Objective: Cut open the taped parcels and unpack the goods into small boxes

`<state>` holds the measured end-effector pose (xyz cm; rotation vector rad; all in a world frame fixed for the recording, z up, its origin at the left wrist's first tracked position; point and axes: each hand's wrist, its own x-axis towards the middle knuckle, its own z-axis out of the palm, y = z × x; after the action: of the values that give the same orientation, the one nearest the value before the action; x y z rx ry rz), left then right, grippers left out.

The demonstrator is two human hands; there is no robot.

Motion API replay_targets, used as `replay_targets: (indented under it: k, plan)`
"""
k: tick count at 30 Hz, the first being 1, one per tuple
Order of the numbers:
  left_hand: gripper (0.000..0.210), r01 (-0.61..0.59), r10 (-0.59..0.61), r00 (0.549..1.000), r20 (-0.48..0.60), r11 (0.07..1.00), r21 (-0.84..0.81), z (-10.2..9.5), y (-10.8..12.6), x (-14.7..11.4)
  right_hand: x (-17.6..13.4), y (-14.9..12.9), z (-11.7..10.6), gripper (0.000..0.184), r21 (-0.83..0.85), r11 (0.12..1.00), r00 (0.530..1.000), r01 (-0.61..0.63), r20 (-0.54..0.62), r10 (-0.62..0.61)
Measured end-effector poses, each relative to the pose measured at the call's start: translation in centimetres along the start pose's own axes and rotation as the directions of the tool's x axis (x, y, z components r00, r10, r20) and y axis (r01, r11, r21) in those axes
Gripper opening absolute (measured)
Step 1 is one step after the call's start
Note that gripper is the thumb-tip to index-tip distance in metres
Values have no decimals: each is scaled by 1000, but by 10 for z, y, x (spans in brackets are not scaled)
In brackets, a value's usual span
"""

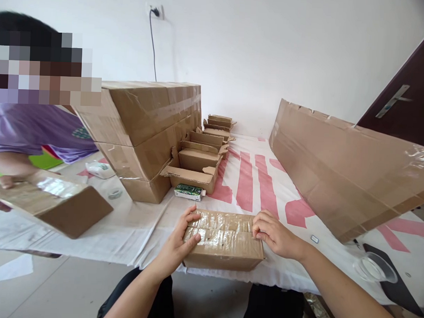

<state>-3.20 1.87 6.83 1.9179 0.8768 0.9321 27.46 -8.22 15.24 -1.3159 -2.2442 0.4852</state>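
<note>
A small cardboard box point(225, 240), its top covered in shiny clear tape, sits in front of me at the near edge of the cloth-covered table. My left hand point(179, 241) grips its left end, with the thumb on top and the fingers over the far corner. On the right end, my right hand point(274, 233) has its fingers curled and pinched at the top edge; whether tape is between the fingertips, I cannot tell. Just beyond the box lies a green and white carton point(189, 192).
Stacked taped boxes point(146, 133) stand at left, beside a row of open boxes point(194, 170). A large cardboard piece point(347, 168) stands at right, near a clear plastic tub point(375, 267). At far left, a person in purple point(35, 125) holds another box point(53, 202).
</note>
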Motion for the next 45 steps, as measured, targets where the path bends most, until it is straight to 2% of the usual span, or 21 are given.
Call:
replay_targets:
  k: [5, 8, 12, 19, 22, 25, 29, 36, 40, 43, 45]
  plan:
    - [41, 7, -7, 1000, -2, 1000, 7, -1, 3, 0, -5, 13, -7, 29, 116, 993, 999, 7, 40, -12]
    - [41, 20, -20, 1000, 8, 1000, 7, -2, 5, -1, -17, 27, -10, 32, 218, 968, 991, -124, -22, 132]
    - [40, 21, -21, 1000, -7, 1000, 16, -2, 5, -1, -44, 42, -7, 29, 260, 912, 932, -317, -91, 350]
    - [40, 16, -16, 1000, 3, 999, 46, -3, 10, 1, -100, 38, 24, 3, 190, 809, 831, -557, 118, 544]
    - [41, 25, -25, 1000, 2, 998, 59, -4, 12, 1, -124, 34, 40, 7, 135, 764, 775, -631, 151, 613]
    - [42, 13, -13, 1000, -8, 998, 60, -3, 9, 2, -142, 30, 53, 11, 75, 722, 725, -688, 123, 678]
    - [42, 10, -10, 1000, 1, 998, 66, -2, 7, 2, -153, 24, 67, 12, -4, 690, 690, -723, 29, 723]
    - [42, 15, -15, 1000, -4, 998, 55, -3, 8, 1, -147, 24, 79, 16, -152, 691, 705, -707, -72, 705]
    - [42, 26, -27, 999, 22, 999, 48, -4, 11, 1, -146, 26, 78, 14, -219, 656, 684, -722, -83, 725]
    - [42, 31, -32, 999, 20, 999, 36, -4, 14, 1, -146, 29, 71, 25, -278, 605, 648, -746, -94, 756]
    - [43, 28, -29, 1000, 11, 999, 28, -4, 15, 1, -142, 30, 61, 25, -285, 612, 658, -737, -96, 747]
